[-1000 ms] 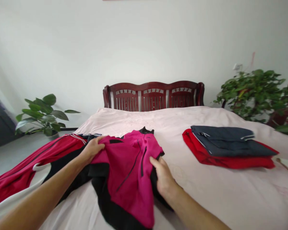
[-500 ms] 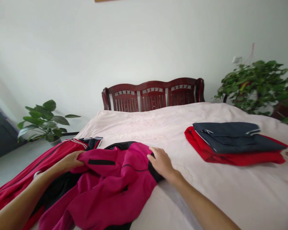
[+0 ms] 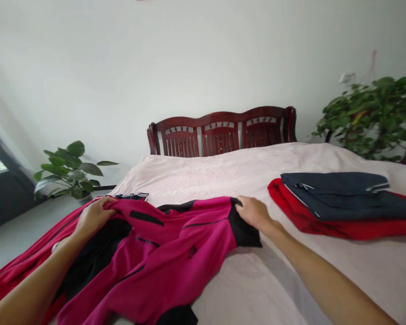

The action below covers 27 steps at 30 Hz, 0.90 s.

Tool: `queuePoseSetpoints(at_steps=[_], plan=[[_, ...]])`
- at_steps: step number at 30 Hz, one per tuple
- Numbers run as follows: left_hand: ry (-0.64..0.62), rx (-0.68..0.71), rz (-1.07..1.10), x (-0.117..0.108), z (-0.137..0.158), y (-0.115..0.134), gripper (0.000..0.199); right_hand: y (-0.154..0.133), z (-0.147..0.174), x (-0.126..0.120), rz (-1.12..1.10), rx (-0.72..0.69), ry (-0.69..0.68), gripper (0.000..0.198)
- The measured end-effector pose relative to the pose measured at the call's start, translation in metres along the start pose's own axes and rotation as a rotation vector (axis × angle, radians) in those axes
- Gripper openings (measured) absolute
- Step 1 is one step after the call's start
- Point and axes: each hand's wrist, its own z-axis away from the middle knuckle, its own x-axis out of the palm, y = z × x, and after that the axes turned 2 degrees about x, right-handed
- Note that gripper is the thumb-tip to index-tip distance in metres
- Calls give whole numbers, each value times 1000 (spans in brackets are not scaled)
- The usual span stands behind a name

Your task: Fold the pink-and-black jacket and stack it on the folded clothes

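My left hand pinches one edge of the soft magenta garment with black panels and dark zip lines, and my right hand grips it at the opposite side, thumb and fingers closed on the top of a black fabric end panel. The garment is spread between my hands over the pale pink bedsheet, its lower part running off the bottom of my view. Its middle sags into creases, so if I laid it down with this much slack, the wrinkles could set in and the two sides could sit uneven. My right hold takes in only a little cloth near the corner; a hard pull could slip it free and let that side drop. On the left, the garment lies against black fabric and long red cloth with a dark stripe, and my knuckles are right over them, so a careless sweep could drag those along or bunch them underneath. The folded dark navy garment with white piping, resting on folded bright red cloth, sits beyond my right hand; swinging that arm wide could knock its edges askew.
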Motion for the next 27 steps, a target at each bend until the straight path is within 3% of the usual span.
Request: queuePoseSetpoints(at_steps=[4,6,8,12,15,17,21,24,27], plan=[[80,10,-86,13,-16,51,57,57,-27,-42,111,206,132,37],[42,30,-119,28,-9,72,64,79,-24,-44,243,224,185,38],[-43,62,-136,43,8,81,64,94,-10,-33,321,157,244,40],[-214,-2,-200,64,53,62,61,109,36,5,159,-100,260,45],[-342,-143,-253,70,82,35,76,112,69,31,2,-244,139,56],[-399,-155,-259,73,97,22,84,112,85,43,-71,-314,45,65],[-405,-107,-267,76,115,17,78,108,100,58,-104,-366,32,75],[-436,-119,-193,68,118,21,64,103,103,61,-79,-374,120,62],[-336,-198,-153,49,121,17,57,102,104,60,-55,-369,189,47]])
